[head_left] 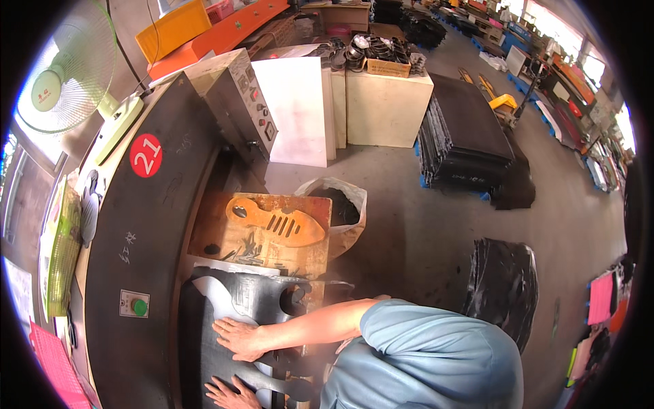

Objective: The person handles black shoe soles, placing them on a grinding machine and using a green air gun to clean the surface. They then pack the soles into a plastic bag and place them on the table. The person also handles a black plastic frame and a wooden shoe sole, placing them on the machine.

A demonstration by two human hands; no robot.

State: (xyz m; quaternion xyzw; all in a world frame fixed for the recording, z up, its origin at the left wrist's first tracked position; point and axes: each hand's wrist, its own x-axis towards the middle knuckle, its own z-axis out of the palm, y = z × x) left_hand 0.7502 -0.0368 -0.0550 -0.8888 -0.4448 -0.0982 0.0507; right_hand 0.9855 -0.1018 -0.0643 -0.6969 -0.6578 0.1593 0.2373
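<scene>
My right hand [240,339] lies flat, fingers spread, on a black sheet [197,341] with curved cutouts along its edge. Below it, close to the picture's lower edge, my left hand [234,393] also rests open on the sheet. A light grey curved patch [223,300] shows beside my right fingers; I cannot tell whether it is a piece or a gap in the sheet. Beyond the sheet, an orange-brown cutting die [279,223] with several slots lies on a worn brown board [211,225]. Thin black offcuts [248,252] are scattered next to the die.
Along the left runs a dark machine beam [136,259] with a green button [139,307]. A fan [51,88] stands beyond it. Past the board is a white sack [357,238] of black scraps. Stacked black sheets [470,129] stand farther right; more sheets [501,286] lie on the floor.
</scene>
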